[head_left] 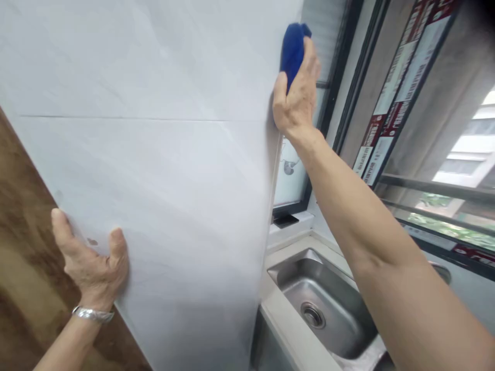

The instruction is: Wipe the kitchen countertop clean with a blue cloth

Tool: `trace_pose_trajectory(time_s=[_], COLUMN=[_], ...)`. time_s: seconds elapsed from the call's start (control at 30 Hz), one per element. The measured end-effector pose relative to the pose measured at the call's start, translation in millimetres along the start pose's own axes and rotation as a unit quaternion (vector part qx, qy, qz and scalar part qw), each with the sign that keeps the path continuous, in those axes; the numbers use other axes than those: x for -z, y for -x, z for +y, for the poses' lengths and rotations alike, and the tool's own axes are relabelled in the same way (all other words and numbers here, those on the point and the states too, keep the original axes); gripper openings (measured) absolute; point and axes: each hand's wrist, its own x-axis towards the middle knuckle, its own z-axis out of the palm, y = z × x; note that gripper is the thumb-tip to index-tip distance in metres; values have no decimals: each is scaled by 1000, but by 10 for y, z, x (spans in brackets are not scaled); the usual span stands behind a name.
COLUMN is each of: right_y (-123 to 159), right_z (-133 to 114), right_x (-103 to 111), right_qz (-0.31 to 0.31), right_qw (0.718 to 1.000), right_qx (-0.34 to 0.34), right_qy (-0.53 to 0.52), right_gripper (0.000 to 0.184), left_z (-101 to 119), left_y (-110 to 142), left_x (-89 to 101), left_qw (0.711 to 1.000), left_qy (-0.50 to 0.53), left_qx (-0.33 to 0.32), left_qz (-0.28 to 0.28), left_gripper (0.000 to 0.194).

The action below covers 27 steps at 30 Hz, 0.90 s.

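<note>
The right hand is gripping the cloth, long axis near upright, at the wall's right edge; the left hand, spread open, is bracing lower left.

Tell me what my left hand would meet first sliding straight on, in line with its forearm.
Your left hand would likely slide up the pale wall panel and meet the thin horizontal seam first, though depth is hard to judge.

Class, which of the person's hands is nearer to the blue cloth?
Right. The right hand holds the blue cloth at the right edge of the pale panel; the left hand is lower, by the panel's left edge.
</note>
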Motion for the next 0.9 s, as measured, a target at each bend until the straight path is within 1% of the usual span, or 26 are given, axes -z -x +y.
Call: trace_pose_trajectory(time_s=[0.07,0.13,0.17,0.2,0.27,0.3,0.37,0.43,0.5,0.57,0.63,0.7,0.77,0.83,0.9], right_y=[-216,-407,-483,-539,-567,-531,-362,-83,270,672,1114,1594,2108,2637,3153], right_z=[-36,-42,-36,-30,-28,-35,-59,-78,-77,-59,-46,-63,-109,-153,-147], right_x=[70,95,91,82,65,66,86,110,107,64,-2,-58,-84,-82,-63], right_qz=[14,24,25,24,26,32,53,72,73,59,35,2,-34,-69,-113], right_qw=[1000,1000,999,999,998,997,993,989,988,988,987,988,988,987,982], right_qx=[-8,-5,-7,-10,-23,-28,-21,-2,20,32,16,-5,-13,-19,-24], right_qy=[-12,-20,-22,-25,-47,-65,-105,-127,-131,-141,-156,-153,-149,-145,-147], right_gripper=[74,71,72,80,94,97,100,98,93,82,71,70,72,74,72], left_z=[28,51,59,64,73,79,97,122,149,177,208,247,289,322,337], left_y=[-8,-16,-19,-21,-23,-24,-27,-35,-46,-59,-72,-82,-85,-77,-65], left_x=[13,25,28,27,19,13,-1,-12,-19,-24,-25,-24,-22,-22,-24], left_qw=[1000,1000,1000,1000,1000,1000,1000,1000,999,999,998,998,999,998,997], left_qy=[-1,-2,0,0,-1,-4,-17,-27,-33,-39,-42,-41,-45,-50,-46], left_qx=[10,7,2,-4,-20,-25,-18,-1,14,25,40,42,21,-25,-66], left_qz=[-3,-10,-14,-16,-13,-9,-3,2,5,4,2,2,-1,-1,-1], left_gripper=[104,103,103,102,103,103,105,106,108,111,114,114,109,103,101])
